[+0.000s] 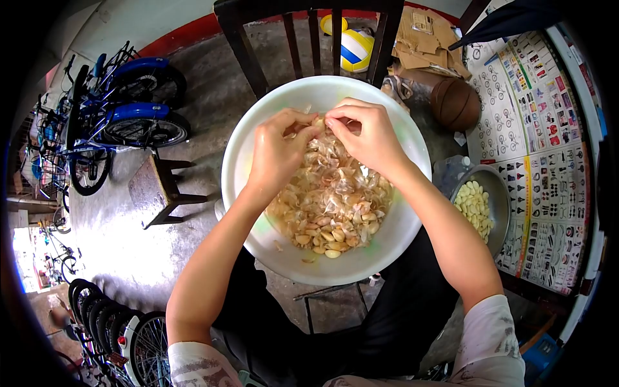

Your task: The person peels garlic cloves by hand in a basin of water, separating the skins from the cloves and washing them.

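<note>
A wide white basin (251, 222) holds a heap of papery garlic skins (335, 174), with unpeeled garlic cloves (335, 238) at its near side. Above the basin's far part, my left hand (282, 138) and my right hand (369, 134) meet at the fingertips. Between them they pinch a small pale garlic clove (320, 124), partly covered by the fingers. Both hands are closed. To the right, beyond my right forearm, a metal bowl (502, 209) contains peeled white cloves (474, 206).
A dark wooden chair (316, 42) stands behind the basin. Beyond it are a volleyball (356, 50), flattened cardboard (425, 42) and a basketball (455, 104). A wooden stool (155, 190) and blue bicycles (138, 113) are at the left. Tires (106, 316) line the lower left.
</note>
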Action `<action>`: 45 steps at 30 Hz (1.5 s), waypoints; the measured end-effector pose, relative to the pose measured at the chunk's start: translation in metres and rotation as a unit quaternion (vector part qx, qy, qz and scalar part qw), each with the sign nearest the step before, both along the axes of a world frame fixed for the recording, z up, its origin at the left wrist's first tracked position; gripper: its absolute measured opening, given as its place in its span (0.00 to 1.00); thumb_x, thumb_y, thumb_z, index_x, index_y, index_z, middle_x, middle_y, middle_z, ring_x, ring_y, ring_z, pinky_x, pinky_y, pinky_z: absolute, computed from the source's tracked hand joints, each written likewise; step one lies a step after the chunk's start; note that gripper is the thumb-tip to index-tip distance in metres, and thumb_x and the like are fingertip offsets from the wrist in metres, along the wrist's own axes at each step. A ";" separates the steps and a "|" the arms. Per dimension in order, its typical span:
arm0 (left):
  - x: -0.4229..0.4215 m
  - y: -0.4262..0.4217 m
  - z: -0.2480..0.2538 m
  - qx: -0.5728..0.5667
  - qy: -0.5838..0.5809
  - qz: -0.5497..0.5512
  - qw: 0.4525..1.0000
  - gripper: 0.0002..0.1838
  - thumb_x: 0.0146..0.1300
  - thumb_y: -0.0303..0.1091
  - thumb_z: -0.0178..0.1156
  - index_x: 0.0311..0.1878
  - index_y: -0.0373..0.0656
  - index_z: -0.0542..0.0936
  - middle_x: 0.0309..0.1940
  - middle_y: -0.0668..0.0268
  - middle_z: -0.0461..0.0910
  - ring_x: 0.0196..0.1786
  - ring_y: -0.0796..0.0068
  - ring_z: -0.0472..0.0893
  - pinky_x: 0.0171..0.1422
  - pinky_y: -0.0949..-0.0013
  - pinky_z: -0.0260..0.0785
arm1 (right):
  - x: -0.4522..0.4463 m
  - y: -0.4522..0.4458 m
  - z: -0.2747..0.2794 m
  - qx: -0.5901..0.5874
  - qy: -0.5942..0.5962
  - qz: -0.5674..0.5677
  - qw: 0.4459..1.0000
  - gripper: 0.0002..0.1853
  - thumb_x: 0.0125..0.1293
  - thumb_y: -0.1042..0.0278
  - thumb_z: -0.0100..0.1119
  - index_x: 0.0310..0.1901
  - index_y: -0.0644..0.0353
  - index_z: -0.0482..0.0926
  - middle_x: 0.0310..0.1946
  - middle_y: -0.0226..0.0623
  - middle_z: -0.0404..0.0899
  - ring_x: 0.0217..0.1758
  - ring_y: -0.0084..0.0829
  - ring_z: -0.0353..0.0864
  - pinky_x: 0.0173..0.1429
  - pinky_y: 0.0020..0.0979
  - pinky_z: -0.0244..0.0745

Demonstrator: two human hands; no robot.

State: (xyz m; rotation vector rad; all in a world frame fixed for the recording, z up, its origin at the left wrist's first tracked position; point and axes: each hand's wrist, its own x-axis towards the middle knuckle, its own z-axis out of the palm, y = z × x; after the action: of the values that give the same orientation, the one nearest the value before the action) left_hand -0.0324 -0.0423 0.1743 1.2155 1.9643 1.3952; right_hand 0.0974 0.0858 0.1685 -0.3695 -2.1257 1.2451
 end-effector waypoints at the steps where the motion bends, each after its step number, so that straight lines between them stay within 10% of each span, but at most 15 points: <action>1: 0.000 0.000 0.000 0.000 -0.001 0.001 1.000 0.10 0.62 0.21 0.65 0.46 0.29 0.83 0.40 0.62 0.84 0.42 0.76 0.85 0.48 0.73 0.78 | 0.000 -0.001 0.000 -0.021 0.009 0.005 1.000 0.05 0.63 0.77 0.64 0.35 0.71 0.84 0.30 0.41 0.83 0.27 0.32 0.83 0.33 0.30 0.77; 25: 0.004 -0.008 0.009 0.018 -0.048 0.015 0.999 0.10 0.63 0.24 0.66 0.47 0.32 0.82 0.38 0.62 0.85 0.41 0.72 0.86 0.47 0.70 0.78 | -0.005 -0.005 0.004 -0.031 -0.002 0.019 0.999 0.03 0.58 0.80 0.65 0.33 0.70 0.82 0.28 0.34 0.80 0.29 0.21 0.81 0.35 0.23 0.77; 32: 0.012 -0.008 0.011 0.035 -0.318 0.057 0.946 0.14 0.74 0.32 0.55 0.57 0.33 0.77 0.50 0.63 0.78 0.50 0.78 0.80 0.56 0.68 0.80 | -0.006 -0.008 0.007 -0.042 -0.024 0.021 0.999 0.03 0.61 0.80 0.63 0.34 0.70 0.81 0.30 0.30 0.79 0.31 0.16 0.78 0.36 0.20 0.74; 45: 0.000 -0.010 0.009 0.051 -0.305 0.028 0.951 0.19 0.74 0.31 0.54 0.64 0.34 0.71 0.55 0.61 0.79 0.55 0.76 0.79 0.56 0.68 0.78 | 0.001 -0.005 0.011 -0.016 -0.030 -0.017 0.999 0.08 0.61 0.77 0.66 0.42 0.66 0.85 0.33 0.37 0.82 0.32 0.28 0.84 0.39 0.27 0.80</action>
State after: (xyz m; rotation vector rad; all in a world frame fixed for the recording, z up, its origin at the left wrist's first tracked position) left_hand -0.0320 -0.0527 0.1833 0.6484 1.5122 1.6669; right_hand 0.0980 0.0807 0.1799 -0.4612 -2.1435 1.2649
